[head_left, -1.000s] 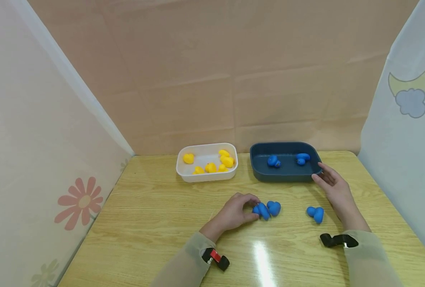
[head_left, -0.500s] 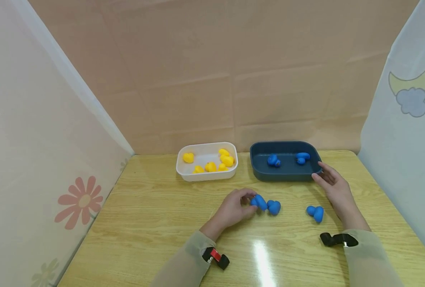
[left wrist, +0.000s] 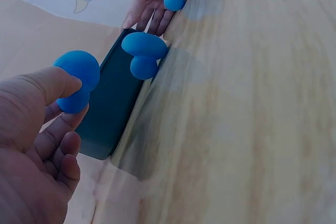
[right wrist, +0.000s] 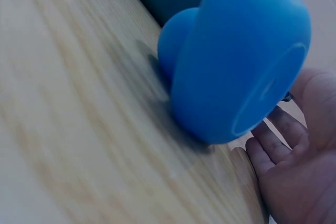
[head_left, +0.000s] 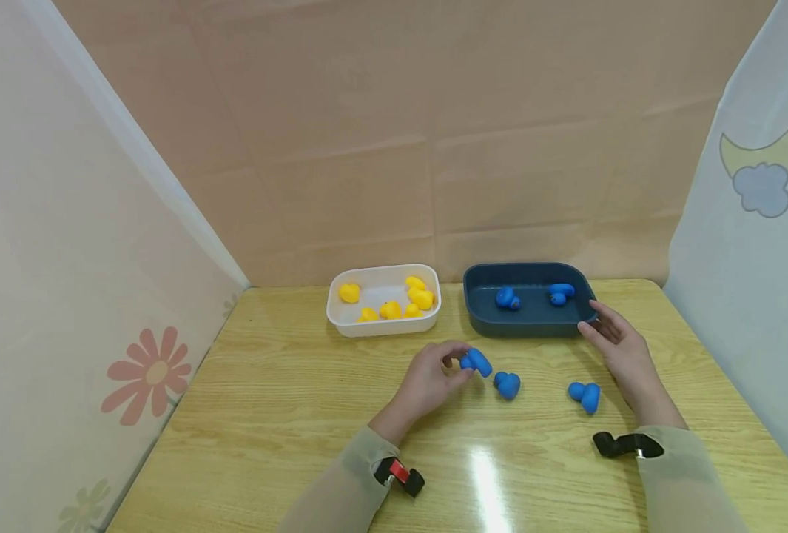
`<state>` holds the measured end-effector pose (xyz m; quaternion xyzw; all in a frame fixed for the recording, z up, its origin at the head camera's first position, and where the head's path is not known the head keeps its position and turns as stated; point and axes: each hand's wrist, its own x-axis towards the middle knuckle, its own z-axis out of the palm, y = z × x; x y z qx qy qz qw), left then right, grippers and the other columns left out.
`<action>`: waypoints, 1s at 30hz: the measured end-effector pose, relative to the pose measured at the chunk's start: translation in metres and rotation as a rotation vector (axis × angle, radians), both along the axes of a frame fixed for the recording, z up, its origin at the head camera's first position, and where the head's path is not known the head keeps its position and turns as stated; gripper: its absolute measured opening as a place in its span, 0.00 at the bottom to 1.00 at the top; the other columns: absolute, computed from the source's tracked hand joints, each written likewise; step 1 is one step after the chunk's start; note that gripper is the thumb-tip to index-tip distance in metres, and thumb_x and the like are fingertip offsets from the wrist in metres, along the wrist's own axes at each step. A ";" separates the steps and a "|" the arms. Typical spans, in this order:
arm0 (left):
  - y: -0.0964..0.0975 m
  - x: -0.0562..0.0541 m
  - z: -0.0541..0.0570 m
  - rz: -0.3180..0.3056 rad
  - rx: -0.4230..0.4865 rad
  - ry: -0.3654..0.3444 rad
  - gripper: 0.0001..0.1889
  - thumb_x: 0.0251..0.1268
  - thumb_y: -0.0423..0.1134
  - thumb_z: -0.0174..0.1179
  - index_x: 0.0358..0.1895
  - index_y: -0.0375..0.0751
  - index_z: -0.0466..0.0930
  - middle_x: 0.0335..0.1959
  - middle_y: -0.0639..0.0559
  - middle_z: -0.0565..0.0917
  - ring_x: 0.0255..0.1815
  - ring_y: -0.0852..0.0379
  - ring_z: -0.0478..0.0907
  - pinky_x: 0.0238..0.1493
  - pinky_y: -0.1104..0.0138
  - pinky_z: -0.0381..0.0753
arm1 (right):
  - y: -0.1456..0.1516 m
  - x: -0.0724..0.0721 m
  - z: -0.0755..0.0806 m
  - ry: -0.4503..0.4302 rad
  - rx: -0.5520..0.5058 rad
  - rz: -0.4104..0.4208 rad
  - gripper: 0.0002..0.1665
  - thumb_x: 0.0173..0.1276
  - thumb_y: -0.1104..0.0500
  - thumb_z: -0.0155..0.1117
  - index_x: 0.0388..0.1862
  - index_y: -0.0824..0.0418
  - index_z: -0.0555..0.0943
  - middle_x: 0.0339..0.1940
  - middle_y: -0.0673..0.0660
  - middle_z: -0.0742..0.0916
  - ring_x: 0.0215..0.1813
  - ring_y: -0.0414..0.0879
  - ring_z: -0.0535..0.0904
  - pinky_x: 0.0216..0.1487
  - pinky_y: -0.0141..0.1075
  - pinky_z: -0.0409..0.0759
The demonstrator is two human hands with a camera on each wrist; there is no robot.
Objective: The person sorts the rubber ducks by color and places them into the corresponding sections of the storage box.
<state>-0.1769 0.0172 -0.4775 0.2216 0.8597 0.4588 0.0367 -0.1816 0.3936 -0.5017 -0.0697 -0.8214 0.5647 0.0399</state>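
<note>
In the head view my left hand [head_left: 427,381] pinches a blue toy duck [head_left: 479,361] between thumb and fingers, raised above the table. The left wrist view shows the thumb pressed on this duck's side. My right hand [head_left: 628,359] is at the right front corner of the dark blue tray [head_left: 523,329], thumb and fingertips at its rim, fingers fairly straight. Two blue ducks lie inside that tray. On the table, one blue duck [head_left: 507,386] sits just right of the left hand. Another blue duck [head_left: 585,397] lies by the right wrist and fills much of the right wrist view.
A white tray [head_left: 383,330] holding several yellow ducks [head_left: 349,293] stands left of the dark tray. Both trays are near the back edge of the wooden table [head_left: 267,414], before a beige backdrop [head_left: 340,148]. Printed sheets hang at both sides.
My left hand has lifted the blue duck off the table, away from the duck beside it, moving slightly forward. The right hand and the trays have stayed in place.
</note>
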 end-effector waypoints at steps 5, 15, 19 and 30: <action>0.001 -0.003 0.005 0.036 0.002 -0.023 0.18 0.76 0.39 0.75 0.65 0.51 0.88 0.54 0.65 0.89 0.52 0.55 0.79 0.54 0.66 0.82 | -0.001 0.000 0.002 -0.006 -0.003 -0.005 0.48 0.85 0.35 0.61 0.94 0.41 0.54 0.92 0.67 0.57 0.88 0.69 0.56 0.65 0.14 0.69; 0.003 -0.015 0.020 0.039 0.033 0.053 0.16 0.77 0.37 0.73 0.63 0.49 0.89 0.53 0.61 0.90 0.57 0.46 0.82 0.57 0.63 0.83 | -0.003 0.001 0.005 -0.003 -0.001 -0.009 0.47 0.86 0.37 0.62 0.94 0.42 0.55 0.92 0.67 0.57 0.88 0.70 0.56 0.64 0.13 0.70; 0.004 -0.022 0.024 0.027 0.048 0.116 0.16 0.77 0.36 0.73 0.63 0.46 0.89 0.53 0.57 0.91 0.57 0.44 0.84 0.57 0.62 0.85 | -0.002 0.001 0.004 -0.003 -0.004 -0.006 0.47 0.86 0.37 0.61 0.94 0.42 0.54 0.92 0.67 0.57 0.88 0.70 0.56 0.64 0.14 0.70; 0.016 -0.041 0.034 0.072 0.007 0.185 0.16 0.77 0.36 0.73 0.64 0.46 0.90 0.52 0.56 0.92 0.55 0.48 0.83 0.54 0.64 0.84 | 0.001 0.000 -0.002 -0.001 -0.005 0.006 0.48 0.86 0.37 0.61 0.94 0.43 0.53 0.92 0.67 0.56 0.88 0.70 0.55 0.64 0.14 0.70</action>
